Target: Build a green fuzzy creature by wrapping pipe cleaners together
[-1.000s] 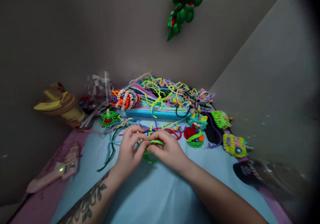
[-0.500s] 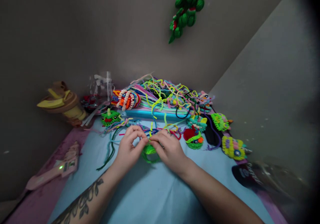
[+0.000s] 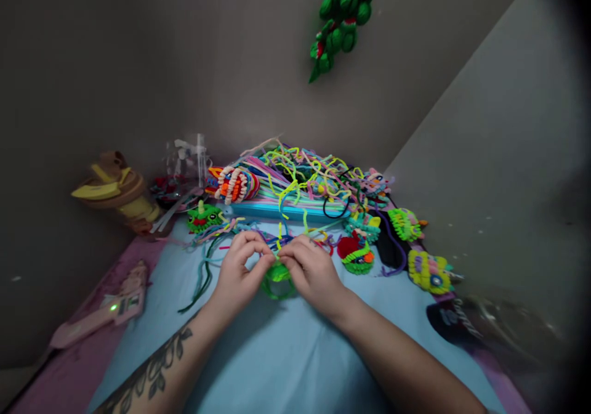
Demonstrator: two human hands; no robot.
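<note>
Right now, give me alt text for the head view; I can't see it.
A left hand and right hand pinch a green fuzzy piece over a light blue cloth. Beyond them, colourful fuzzy stems heap up at a long blue container, with small fuzzy figures on either side.

Fuzzy green strands (image 3: 279,271), smooth plastic tray (image 3: 249,211), matt creased cloth (image 3: 268,352), matt wall (image 3: 184,63)

Premises: small craft corner, home or workshop undetermined. Evidence: cloth-covered surface (image 3: 258,358) beside grey walls (image 3: 240,63), heap of coloured pipe cleaners (image 3: 295,186), several fuzzy creature figures (image 3: 357,260).
</note>
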